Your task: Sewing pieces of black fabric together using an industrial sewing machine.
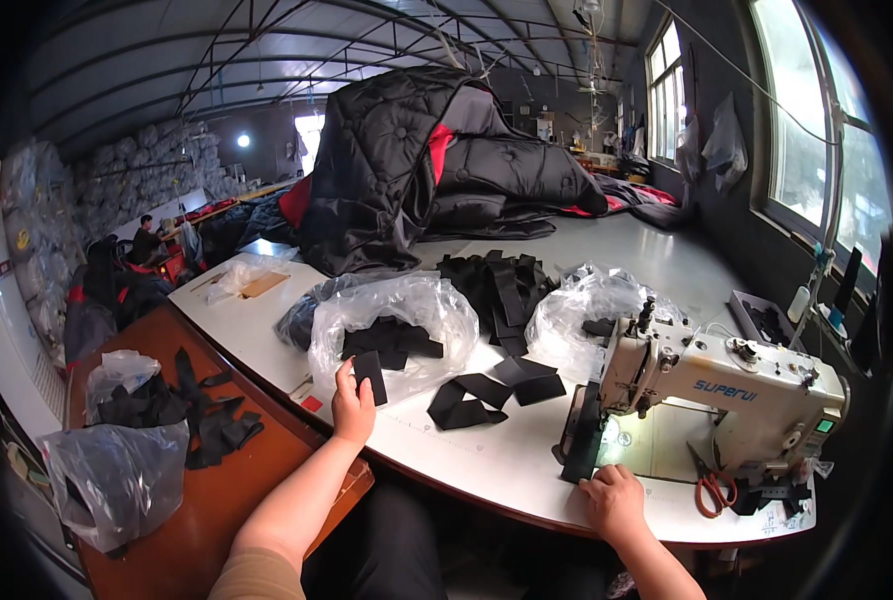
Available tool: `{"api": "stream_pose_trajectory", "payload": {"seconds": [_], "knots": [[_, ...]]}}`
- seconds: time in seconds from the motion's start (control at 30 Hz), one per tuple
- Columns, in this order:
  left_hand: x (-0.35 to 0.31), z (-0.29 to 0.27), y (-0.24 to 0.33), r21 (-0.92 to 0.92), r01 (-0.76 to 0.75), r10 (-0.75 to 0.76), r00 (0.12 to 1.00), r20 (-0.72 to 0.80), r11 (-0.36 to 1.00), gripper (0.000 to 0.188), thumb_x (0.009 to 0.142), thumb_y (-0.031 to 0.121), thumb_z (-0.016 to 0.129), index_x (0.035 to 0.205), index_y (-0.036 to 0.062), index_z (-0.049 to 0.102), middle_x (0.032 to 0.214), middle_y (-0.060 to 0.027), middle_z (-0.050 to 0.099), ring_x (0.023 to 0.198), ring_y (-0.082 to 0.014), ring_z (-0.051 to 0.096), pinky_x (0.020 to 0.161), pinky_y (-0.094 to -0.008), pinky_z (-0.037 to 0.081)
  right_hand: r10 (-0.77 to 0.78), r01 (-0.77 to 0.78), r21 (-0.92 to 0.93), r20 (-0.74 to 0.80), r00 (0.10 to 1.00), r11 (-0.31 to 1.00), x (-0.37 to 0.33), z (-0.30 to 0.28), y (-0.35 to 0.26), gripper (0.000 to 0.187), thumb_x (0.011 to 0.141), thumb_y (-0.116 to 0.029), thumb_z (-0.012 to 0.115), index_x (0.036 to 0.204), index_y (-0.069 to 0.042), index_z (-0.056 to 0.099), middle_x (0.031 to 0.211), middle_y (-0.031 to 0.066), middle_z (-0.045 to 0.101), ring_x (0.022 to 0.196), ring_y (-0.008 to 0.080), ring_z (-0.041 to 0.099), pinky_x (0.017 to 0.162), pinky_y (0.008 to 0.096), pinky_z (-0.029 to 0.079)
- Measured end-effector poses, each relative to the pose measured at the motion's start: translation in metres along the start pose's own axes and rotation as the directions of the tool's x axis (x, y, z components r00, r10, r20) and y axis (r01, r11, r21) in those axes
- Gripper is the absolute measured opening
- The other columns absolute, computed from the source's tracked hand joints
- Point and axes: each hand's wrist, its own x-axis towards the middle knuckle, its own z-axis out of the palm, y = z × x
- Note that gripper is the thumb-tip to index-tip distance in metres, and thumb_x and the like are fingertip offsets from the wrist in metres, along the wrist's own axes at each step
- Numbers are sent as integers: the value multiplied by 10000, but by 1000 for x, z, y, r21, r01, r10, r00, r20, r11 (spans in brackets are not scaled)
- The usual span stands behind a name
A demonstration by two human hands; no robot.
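Note:
My left hand [351, 408] holds up a short black fabric piece [371, 377], gripped between thumb and fingers, in front of an opened clear plastic bag [449, 300]. More black pieces [391, 340] lie inside that bag. On the right, my right hand [616, 500] is closed at the near end of a long black strip [583, 440]. This strip runs back beside the lit needle area of a white sewing machine [706, 385]. Between my hands, folded black strips [469, 398] rest on the white table [446, 447].
Orange-handled scissors [711, 490] lie beside the machine. A second clear bag [566, 318] and a heap of black strips [501, 290] are farther back. Large black quilted fabric [396, 160] covers the far table. At left, a brown table [166, 340] bears bagged strips. A person [146, 242] sits far left.

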Motion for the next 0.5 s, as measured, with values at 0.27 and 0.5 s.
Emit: {"api": "stream_pose_trajectory", "payload": {"seconds": [0.27,0.5], "knots": [[7,-6,13,11,67,-67,997,30,998,447,965,72,635,1353,6,425,807,-136,560,702,-294,587,672,-389,484,5,-3,27,-57,998,1000,0,0,0,128,730,-38,697,801,-107,778,802,56,635,770,282,612,662,406,522],[25,-5,30,-230,174,-176,984,11,958,670,919,-16,689,1486,24,335,724,-5,454,636,-96,466,593,-257,421,0,3,51,-50,999,999,2,1,-2,141,727,-11,684,793,-95,776,804,71,634,769,292,613,666,408,519]]}}
